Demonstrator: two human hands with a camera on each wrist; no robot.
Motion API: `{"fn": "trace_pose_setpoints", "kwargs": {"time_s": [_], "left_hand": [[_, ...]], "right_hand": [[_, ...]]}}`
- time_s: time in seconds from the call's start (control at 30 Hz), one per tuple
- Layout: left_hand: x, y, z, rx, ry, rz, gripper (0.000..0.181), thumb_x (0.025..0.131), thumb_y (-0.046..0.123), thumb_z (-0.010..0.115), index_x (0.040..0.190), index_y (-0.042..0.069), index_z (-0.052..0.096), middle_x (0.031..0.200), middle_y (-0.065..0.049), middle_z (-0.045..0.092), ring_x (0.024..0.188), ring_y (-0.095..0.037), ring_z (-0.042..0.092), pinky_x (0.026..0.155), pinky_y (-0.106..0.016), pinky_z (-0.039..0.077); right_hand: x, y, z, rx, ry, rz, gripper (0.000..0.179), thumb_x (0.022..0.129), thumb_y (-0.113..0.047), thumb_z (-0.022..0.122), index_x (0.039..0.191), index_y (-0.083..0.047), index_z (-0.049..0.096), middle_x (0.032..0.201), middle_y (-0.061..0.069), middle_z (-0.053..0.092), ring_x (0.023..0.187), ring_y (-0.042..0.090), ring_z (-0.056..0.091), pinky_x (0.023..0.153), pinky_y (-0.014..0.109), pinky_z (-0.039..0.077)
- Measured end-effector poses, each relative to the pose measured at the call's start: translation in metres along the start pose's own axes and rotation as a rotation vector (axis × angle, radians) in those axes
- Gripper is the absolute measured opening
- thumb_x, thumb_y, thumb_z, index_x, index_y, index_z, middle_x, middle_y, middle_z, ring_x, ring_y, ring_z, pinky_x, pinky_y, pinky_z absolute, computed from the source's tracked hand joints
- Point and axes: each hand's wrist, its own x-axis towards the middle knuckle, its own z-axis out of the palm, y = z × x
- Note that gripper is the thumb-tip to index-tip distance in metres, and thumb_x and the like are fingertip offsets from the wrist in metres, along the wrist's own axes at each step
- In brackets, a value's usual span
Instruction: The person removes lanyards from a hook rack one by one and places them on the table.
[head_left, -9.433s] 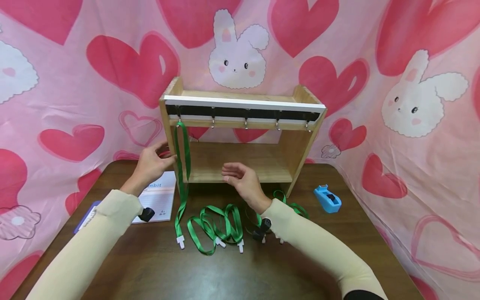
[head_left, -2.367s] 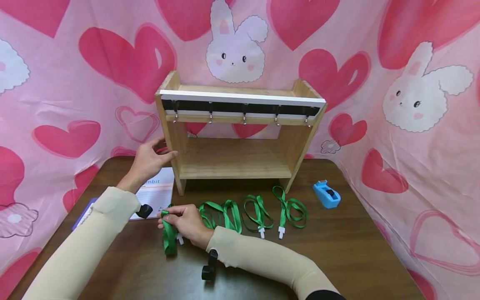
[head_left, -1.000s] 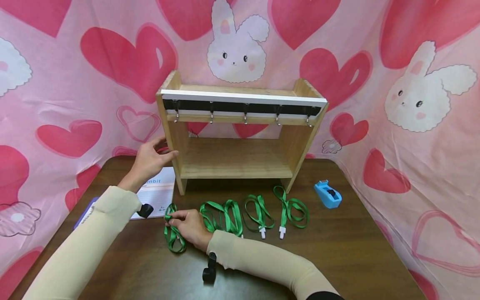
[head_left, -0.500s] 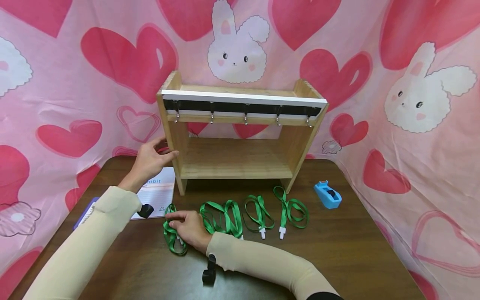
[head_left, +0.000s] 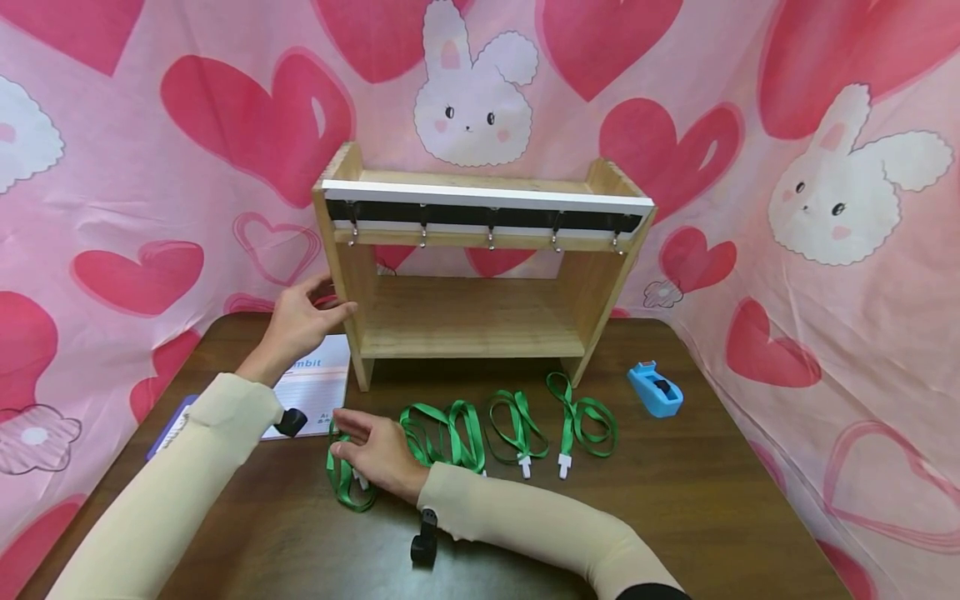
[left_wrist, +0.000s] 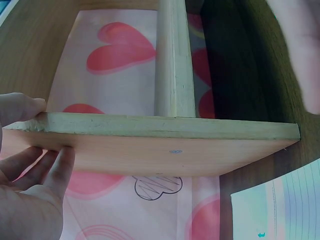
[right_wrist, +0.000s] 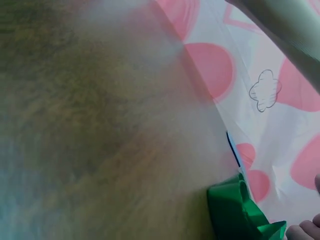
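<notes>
My left hand grips the left side panel of the wooden shelf; in the left wrist view the thumb lies over the panel's edge and the fingers press its outer face. Along the shelf's front, a black strip bears several bare metal hooks. At the table's left, my right hand hovers at a coiled green lanyard, fingers extended and thumb apart, partly hiding it. The right wrist view shows the green band beside the fingertips. More green lanyards lie in a row to the right.
A lined notepad lies beside the shelf's left foot, and a purple-edged spiral notebook is half behind the left sleeve. A blue tape dispenser stands at the right of the brown table.
The lanyard that hung on the leftmost hook is now coiled on the table. My right hand pinched it, then let go, its fingers spreading. The left hand holds the same place.
</notes>
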Motion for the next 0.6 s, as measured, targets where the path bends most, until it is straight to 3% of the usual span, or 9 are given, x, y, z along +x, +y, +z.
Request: {"fn": "trace_pose_setpoints", "kwargs": {"time_s": [0.2, 0.4, 0.6], "left_hand": [[0.001, -0.001, 0.001, 0.004, 0.005, 0.006, 0.070, 0.094, 0.022, 0.072, 0.155, 0.009, 0.041, 0.149, -0.023, 0.053, 0.133, -0.042, 0.057, 0.100, -0.052, 0.054], [0.001, -0.002, 0.001, 0.001, 0.002, 0.009, 0.071, 0.094, 0.025, 0.073, 0.155, 0.010, 0.040, 0.149, -0.023, 0.054, 0.133, -0.042, 0.057, 0.100, -0.053, 0.055], [0.001, -0.002, 0.001, -0.006, 0.003, 0.017, 0.071, 0.094, 0.025, 0.073, 0.155, 0.009, 0.041, 0.149, -0.022, 0.053, 0.134, -0.042, 0.056, 0.100, -0.054, 0.054]], "right_hand": [[-0.003, -0.009, -0.016, -0.047, -0.082, -0.029, 0.061, 0.092, -0.023, 0.076, 0.148, -0.016, 0.053, 0.148, 0.009, 0.058, 0.135, 0.010, 0.057, 0.110, 0.024, 0.050], [-0.003, -0.015, -0.037, -0.054, -0.120, -0.049, 0.065, 0.093, -0.025, 0.074, 0.151, -0.017, 0.048, 0.152, 0.010, 0.055, 0.138, 0.015, 0.055, 0.115, 0.033, 0.048], [0.002, -0.021, -0.060, 0.001, -0.124, -0.064, 0.063, 0.096, -0.019, 0.070, 0.152, -0.009, 0.045, 0.151, 0.011, 0.055, 0.140, 0.023, 0.054, 0.118, 0.039, 0.045]]}}
